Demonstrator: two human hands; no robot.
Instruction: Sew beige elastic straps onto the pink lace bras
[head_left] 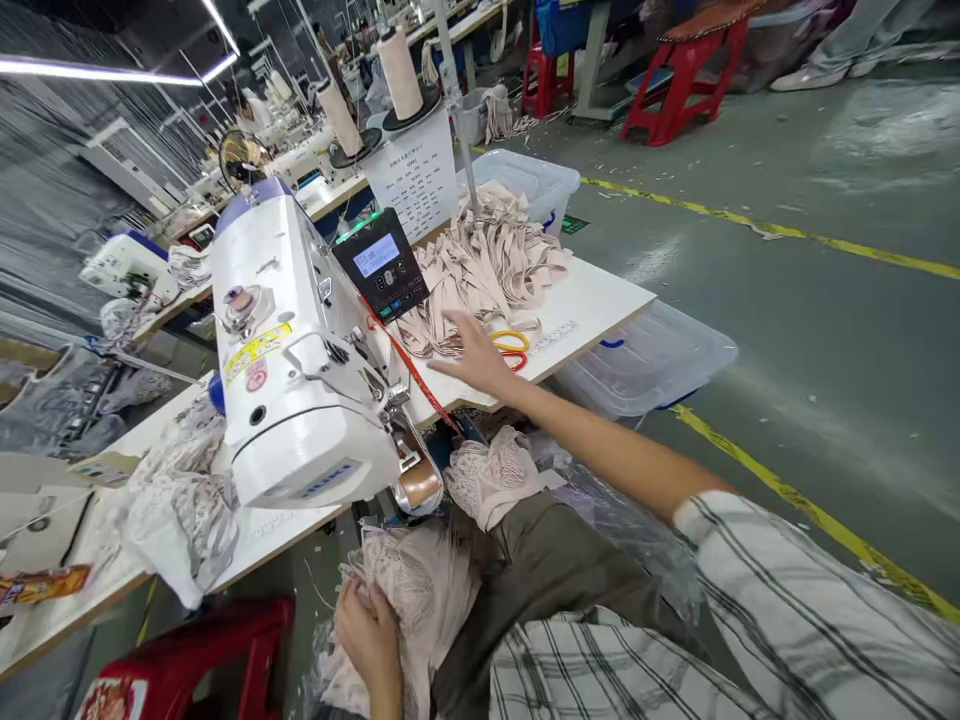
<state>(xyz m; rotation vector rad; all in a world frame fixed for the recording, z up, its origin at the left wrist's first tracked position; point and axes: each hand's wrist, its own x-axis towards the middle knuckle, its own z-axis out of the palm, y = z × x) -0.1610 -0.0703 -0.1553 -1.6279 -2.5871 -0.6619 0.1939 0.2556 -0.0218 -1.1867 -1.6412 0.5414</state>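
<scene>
My right hand (480, 360) reaches over the white table with its fingers apart, beside a heap of beige fabric straps (480, 265). Scissors (511, 348) with yellow and red handles lie just past that hand, partly hidden by it. In my lap, my left hand (369, 635) has its fingers curled on a beige lace bra (409, 580). Another lace bra cup (491, 470) rests on my thigh below the sewing machine's (300, 370) working end. A red ribbon (416, 375) runs from the machine's control panel (381, 265) down toward that cup.
Thread cones (401, 72) stand behind the machine near a printed sheet (412, 175). More pale lace garments (187, 500) lie on the left table. Clear plastic bins (652, 355) sit right of the table; a red stool (202, 660) is at lower left.
</scene>
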